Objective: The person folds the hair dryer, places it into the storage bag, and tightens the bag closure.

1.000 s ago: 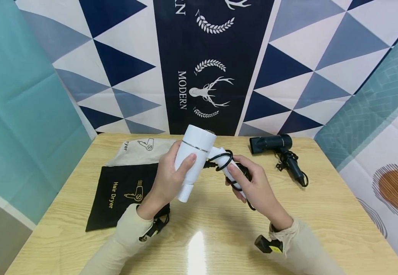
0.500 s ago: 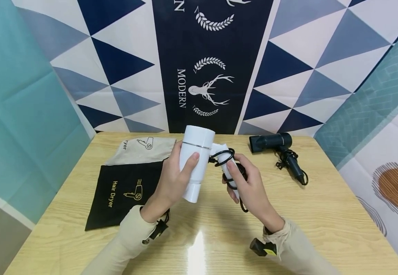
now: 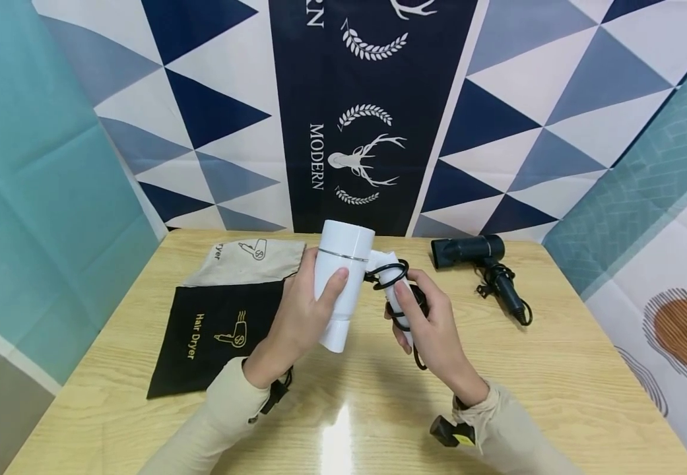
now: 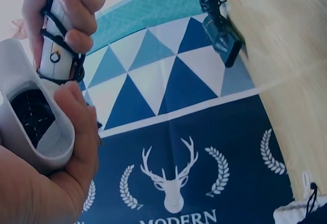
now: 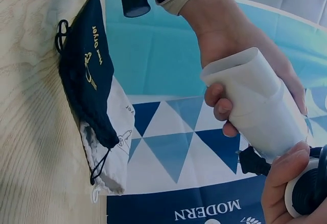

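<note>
Held above the table is a white hair dryer (image 3: 343,277) with a thin silver ring round its barrel. My left hand (image 3: 301,316) grips the barrel, its thumb lying along the near side. The handle, wound with a black cord (image 3: 402,267), is in my right hand (image 3: 435,330). The barrel leans slightly, its flattened nozzle end pointing down toward me. In the left wrist view the nozzle (image 4: 64,144) shows its open mouth, and curled fingers of the right hand (image 4: 84,14) wrap the handle (image 4: 57,55). The right wrist view shows the left fingertips round the barrel (image 5: 255,98).
A black drawstring bag (image 3: 212,330) printed "Hair Dryer" lies on the table's left, overlapping a beige bag (image 3: 242,264) behind it. At the back right lies a black hair dryer (image 3: 468,251) with its cord bundled round the handle. Patterned fabric walls (image 3: 218,119) enclose the wooden table (image 3: 527,396).
The white hair dryer has swung a little more upright, its nozzle end shifting right. My right hand has come slightly left with the handle. Both hands keep their holds.
</note>
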Demonstrator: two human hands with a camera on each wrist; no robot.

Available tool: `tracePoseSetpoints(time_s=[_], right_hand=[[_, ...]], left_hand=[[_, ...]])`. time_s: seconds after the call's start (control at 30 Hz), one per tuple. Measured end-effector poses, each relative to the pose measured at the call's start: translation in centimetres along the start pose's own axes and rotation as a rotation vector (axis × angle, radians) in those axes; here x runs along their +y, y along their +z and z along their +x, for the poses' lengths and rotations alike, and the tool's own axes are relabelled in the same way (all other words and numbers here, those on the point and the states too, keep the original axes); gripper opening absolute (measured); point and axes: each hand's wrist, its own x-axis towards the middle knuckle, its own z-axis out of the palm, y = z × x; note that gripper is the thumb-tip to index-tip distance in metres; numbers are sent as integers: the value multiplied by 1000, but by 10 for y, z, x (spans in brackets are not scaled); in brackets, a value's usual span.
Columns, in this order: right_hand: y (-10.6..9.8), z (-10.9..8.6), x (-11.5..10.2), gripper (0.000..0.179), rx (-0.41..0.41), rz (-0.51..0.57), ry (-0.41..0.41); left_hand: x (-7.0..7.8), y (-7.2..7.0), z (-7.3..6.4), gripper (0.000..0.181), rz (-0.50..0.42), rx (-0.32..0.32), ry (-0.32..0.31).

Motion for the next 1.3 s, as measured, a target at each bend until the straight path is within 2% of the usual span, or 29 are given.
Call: tracePoseSetpoints(time_s=[0.37,0.8,1.3], right_hand=[[0,-2,0,22,30,-6,-54],[2,-6,-1,21,82,-18,-90],[4,-10,-4,22,98,1,-71]], left_hand=[[1,13,-7,47,-91,110,44],[2,21,-12,47,-168,130,76],[2,27,-16,43,-205,160,105]])
